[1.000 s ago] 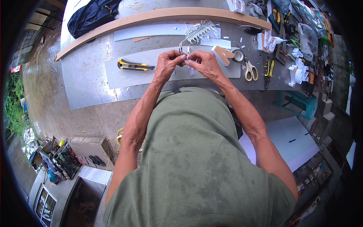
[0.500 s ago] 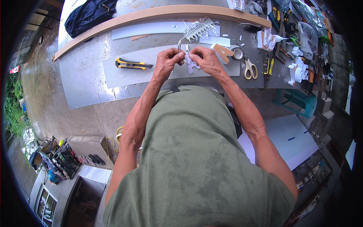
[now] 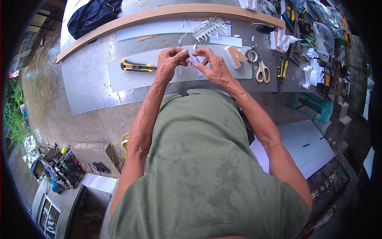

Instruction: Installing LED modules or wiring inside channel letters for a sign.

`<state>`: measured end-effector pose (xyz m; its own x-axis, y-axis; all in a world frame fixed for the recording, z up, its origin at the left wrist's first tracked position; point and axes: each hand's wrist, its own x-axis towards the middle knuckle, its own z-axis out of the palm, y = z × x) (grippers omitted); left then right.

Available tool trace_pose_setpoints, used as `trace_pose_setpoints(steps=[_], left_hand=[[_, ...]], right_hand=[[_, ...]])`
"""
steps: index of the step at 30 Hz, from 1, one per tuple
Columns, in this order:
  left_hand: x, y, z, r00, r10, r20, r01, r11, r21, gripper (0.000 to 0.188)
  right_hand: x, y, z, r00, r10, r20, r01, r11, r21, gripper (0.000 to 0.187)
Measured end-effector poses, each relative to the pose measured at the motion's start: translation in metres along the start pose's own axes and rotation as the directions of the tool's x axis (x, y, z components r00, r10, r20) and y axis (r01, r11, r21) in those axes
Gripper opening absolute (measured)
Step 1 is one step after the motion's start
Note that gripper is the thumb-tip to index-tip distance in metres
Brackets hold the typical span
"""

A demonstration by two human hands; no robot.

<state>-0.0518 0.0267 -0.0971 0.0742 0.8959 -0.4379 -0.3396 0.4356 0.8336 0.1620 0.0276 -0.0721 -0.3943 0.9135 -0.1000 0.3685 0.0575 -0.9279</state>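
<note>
My left hand [image 3: 172,63] is closed in a pinch on one end of a small, pale wired module [image 3: 191,59]. My right hand [image 3: 214,67] holds the other side of it between thumb and fingers. From beside the left fingertips a thin white wire [image 3: 182,36] runs up over the table. Just beyond the hands lies a chain of small white LED-like modules [image 3: 210,28] joined by looping wires. Partly behind my right fingers is a flat lilac cut-out piece [image 3: 199,71]. Right of that hand, a letter A block [image 3: 236,57] with white sides and brown face rests on the table.
A yellow-black utility knife [image 3: 138,66] lies left on a grey sheet [image 3: 123,81]. To the right are a tape roll [image 3: 252,55], scissors [image 3: 262,71] and a yellow-handled tool [image 3: 283,73]. A long brown bar [image 3: 167,12] crosses the far side. White letter shapes [image 3: 314,75] crowd the right end.
My right hand has opened out a little, its fingers more spread around the small module. The white wire now reaches upward from the left fingertips. The letter A block has shifted slightly.
</note>
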Motion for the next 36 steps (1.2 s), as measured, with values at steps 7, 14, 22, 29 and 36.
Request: trace_pose_setpoints(steps=[7, 14, 22, 29, 36], left_hand=[[0.001, -0.005, 0.006, 0.992, -0.114, -0.055, 0.121, 0.981, 0.154, 0.024], [0.013, 0.001, 0.021, 0.996, -0.045, -0.071, 0.082, 0.698, 0.712, 0.034], [0.030, -0.010, 0.014, 0.996, 0.059, 0.060, -0.081, 0.491, 0.867, 0.037], [0.027, -0.004, 0.017, 0.994, 0.064, 0.083, -0.104, 0.477, 0.873, 0.036], [0.013, -0.002, 0.009, 0.985, 0.157, 0.075, -0.159, 0.628, 0.761, 0.033]], right_hand=[[-0.009, 0.007, -0.003, 0.992, 0.097, 0.079, -0.066, 0.943, -0.327, 0.044], [-0.023, 0.018, 0.008, 0.995, -0.091, -0.041, 0.053, 0.831, -0.553, 0.028], [-0.015, 0.024, 0.016, 0.969, -0.223, -0.108, 0.124, 0.814, -0.567, 0.020], [-0.012, 0.024, 0.019, 0.954, -0.272, -0.122, 0.177, 0.846, -0.502, 0.015], [-0.011, 0.030, 0.022, 0.952, -0.252, -0.172, 0.146, 0.872, -0.468, 0.010]])
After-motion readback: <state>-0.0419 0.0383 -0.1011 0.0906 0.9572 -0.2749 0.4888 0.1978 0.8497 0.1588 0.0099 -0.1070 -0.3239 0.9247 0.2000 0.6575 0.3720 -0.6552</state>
